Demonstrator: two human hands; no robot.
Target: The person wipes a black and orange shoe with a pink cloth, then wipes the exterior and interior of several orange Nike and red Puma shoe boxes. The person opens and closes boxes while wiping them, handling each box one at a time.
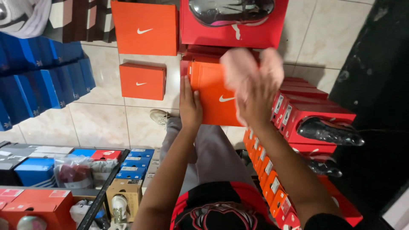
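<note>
While the person stands among stacks of shoe boxes, this is what the head camera shows, all places given from the orange box in the hands.

Landmark: the orange shoe box (215, 96), held up in front of the person, above the grey trouser legs (204, 149).

Left hand (189, 106): flat against the left side of the orange box, fingers stretched upward along its edge; it presses and steadies, it does not curl around anything.

Right hand (255, 100): over the right part of the box, closed on a pale pink cloth (251, 64); the cloth is blurred, so its exact shape I cannot tell.

Cloth and box: the cloth lies at the upper right corner of the box, seemingly touching the surface.

How far: I judge that the wiping of this box is in progress; which faces are already wiped cannot be seen, and many other boxes stand around.

Behind the box: a large red box (232, 25) with a shiny dark shoe (230, 10) on top.

Left of the box: two more orange boxes on the tiled floor (102, 119), one small (142, 81), one larger (145, 27); further left, a row of blue boxes (42, 81).

Right of the box: red boxes in a row (306, 110), with a black shoe (330, 132) on one.

Below left of the box: a shelf (102, 196) with blue, red and brown boxes.
</note>
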